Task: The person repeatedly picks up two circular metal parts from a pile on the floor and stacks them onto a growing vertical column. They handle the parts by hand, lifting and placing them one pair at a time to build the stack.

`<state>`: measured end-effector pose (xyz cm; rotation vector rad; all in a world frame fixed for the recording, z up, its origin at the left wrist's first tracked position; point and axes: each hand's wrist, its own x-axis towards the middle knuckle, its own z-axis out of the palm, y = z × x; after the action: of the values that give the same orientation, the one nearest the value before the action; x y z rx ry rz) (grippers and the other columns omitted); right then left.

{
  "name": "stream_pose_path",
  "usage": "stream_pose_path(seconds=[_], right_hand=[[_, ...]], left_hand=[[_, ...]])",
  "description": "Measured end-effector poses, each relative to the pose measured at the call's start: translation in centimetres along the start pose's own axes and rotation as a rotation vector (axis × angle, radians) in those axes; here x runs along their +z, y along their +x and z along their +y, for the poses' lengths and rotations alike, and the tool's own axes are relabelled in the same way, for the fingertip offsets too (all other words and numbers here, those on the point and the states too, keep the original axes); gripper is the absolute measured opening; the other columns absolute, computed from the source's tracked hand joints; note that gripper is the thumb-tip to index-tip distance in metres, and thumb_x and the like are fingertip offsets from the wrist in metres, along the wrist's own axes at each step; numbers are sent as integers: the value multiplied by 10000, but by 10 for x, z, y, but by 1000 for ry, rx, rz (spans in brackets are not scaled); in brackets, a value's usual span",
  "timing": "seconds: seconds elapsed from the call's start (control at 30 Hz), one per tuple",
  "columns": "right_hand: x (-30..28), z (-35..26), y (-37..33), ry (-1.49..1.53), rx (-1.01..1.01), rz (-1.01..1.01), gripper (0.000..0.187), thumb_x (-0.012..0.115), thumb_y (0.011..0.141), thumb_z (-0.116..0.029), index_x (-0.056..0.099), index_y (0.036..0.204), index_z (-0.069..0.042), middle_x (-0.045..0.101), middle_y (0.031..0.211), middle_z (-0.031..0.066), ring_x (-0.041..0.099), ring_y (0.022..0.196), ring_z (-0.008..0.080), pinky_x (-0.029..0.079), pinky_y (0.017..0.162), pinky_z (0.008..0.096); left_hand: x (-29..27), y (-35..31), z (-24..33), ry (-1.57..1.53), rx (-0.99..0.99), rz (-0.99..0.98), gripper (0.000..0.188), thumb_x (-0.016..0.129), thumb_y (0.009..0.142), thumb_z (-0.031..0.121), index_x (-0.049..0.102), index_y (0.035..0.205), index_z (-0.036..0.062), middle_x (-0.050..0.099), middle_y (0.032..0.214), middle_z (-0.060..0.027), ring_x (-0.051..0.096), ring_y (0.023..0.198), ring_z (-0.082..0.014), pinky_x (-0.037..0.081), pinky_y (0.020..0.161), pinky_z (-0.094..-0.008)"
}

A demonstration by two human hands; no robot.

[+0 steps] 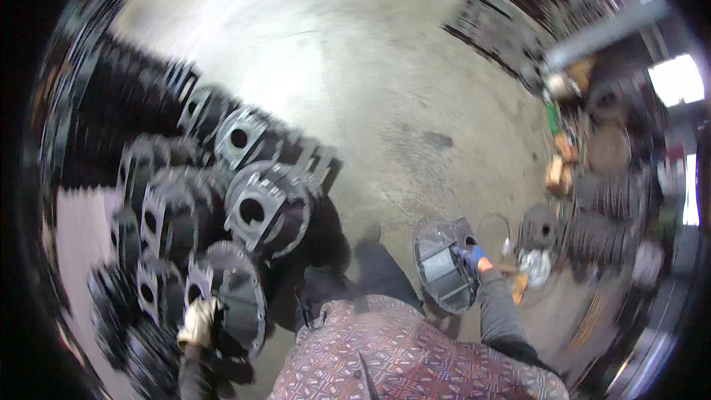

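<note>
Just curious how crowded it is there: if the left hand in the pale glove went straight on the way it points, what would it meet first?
The left hand would first meet the dark metal casting right ahead of it; the two appear to touch, though blur and depth leave that uncertain.

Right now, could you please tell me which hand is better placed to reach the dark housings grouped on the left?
Probably the left hand: it is at one of those housings, while the right hand is at a separate housing farther right.
</note>
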<state>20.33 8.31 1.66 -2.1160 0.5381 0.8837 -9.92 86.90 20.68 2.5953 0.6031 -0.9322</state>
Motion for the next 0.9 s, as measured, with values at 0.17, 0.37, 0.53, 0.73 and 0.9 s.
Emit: stream_pose_path(seconds=[0.17,0.37,0.53,0.73,0.9], right_hand=[[-56,99,24,-86,20,40,488,671,983,-483,768,1120,-25,779,1150,133,736,994,213,549,833,424],[-98,136,24,150,212,115,451,686,979,-422,747,1186,-26,769,1162,142,736,1040,250,551,872,426],[-142,164,32,322,318,186,445,680,987,-408,740,1200,-22,759,1176,134,722,1045,243,545,884,417],[-215,177,73,475,444,242,438,674,997,-392,731,1217,-18,747,1193,124,705,1051,233,537,899,406],[-295,179,117,593,539,286,432,668,1005,-378,723,1232,-14,737,1207,115,691,1056,226,530,912,396]], left_hand=[[-66,35,112,155,237,61,221,698,816,92,707,1037,93,732,957,-171,729,912,-370,584,762,-456],[-92,162,247,-44,153,-27,261,706,850,72,671,1108,88,716,1035,-149,717,971,-363,599,785,-457],[-113,287,393,683,619,58,508,758,821,88,637,1313,121,708,1149,-144,704,1075,-307,590,903,-409],[-130,459,596,765,903,123,432,625,901,107,618,1330,161,704,1157,-111,697,1035,-308,563,832,-420],[-150,554,807,329,464,154,306,541,1039,339,706,1142,102,722,1002,-180,696,951,-380,538,762,-487]])
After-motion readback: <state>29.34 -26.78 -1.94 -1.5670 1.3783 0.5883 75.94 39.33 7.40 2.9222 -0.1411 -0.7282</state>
